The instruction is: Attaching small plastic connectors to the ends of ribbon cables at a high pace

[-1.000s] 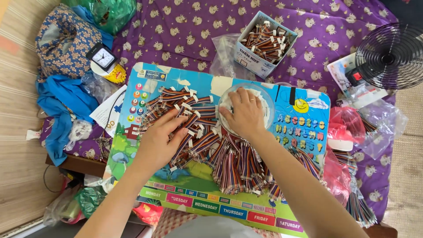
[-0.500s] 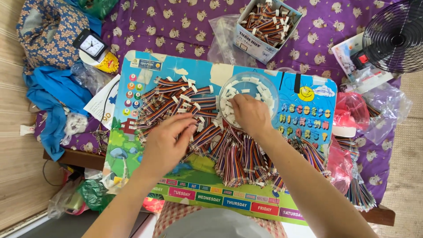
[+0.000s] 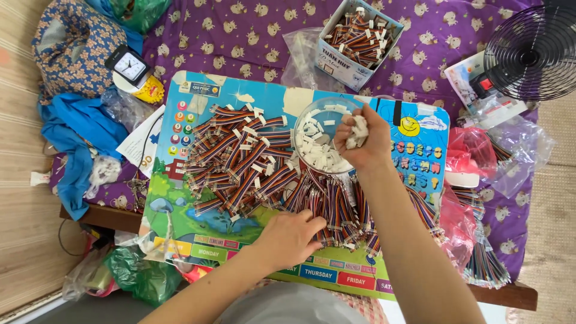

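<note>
I observe my right hand (image 3: 362,139) curled shut around a clump of small white plastic connector housings (image 3: 360,130), held over the right rim of a clear round bowl (image 3: 307,119) that holds more of the same loose, blocky pieces. My left hand (image 3: 292,236) lies palm down with fingers bent, pressing on the near edge of a heap of short multicoloured ribbon cables (image 3: 252,168); it grips nothing that I can make out. The cables are flat, striped and white-tipped, fanned across a glossy printed children's desk (image 3: 420,129). Its right portion and near strip are bare. A cardboard box (image 3: 359,37) of further cables stands beyond the far edge on a purple patterned cloth (image 3: 240,36). A black wire-guard fan (image 3: 531,51) crowds the far right corner.
</note>
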